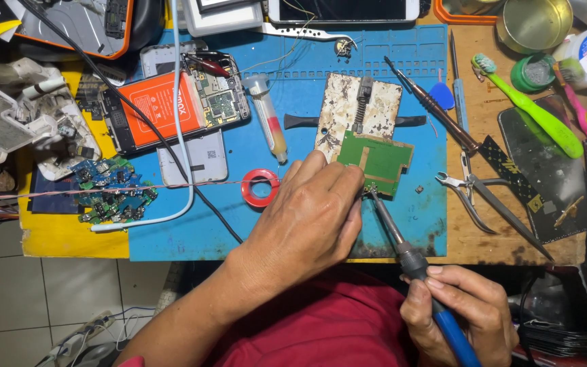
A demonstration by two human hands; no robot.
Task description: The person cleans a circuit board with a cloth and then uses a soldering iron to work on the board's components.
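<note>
Left hand (pixel 310 217) lay curled, fingertips pinning green circuit board (pixel 376 160) on blue mat (pixel 293 115) | right hand (pixel 458 312) gripped soldering iron (pixel 402 248), tip at board's lower-left corner | progress: joint work looked mid-way, board sat clamped on its holder plate (pixel 348 109), tweezers (pixel 490 204) idle alongside

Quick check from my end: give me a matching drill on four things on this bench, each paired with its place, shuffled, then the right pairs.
Things:
1. soldering iron
2. red solder-wire ring
3. green toothbrush
4. tweezers

Places:
A. on the bare wood at the far right, beside a pink brush
B. gripped in the right hand, tip at the green circuit board
C. on the blue mat, just left of the left hand
D. across the mat's right edge, below a screwdriver

Pairs: 1-B, 2-C, 3-A, 4-D
</note>
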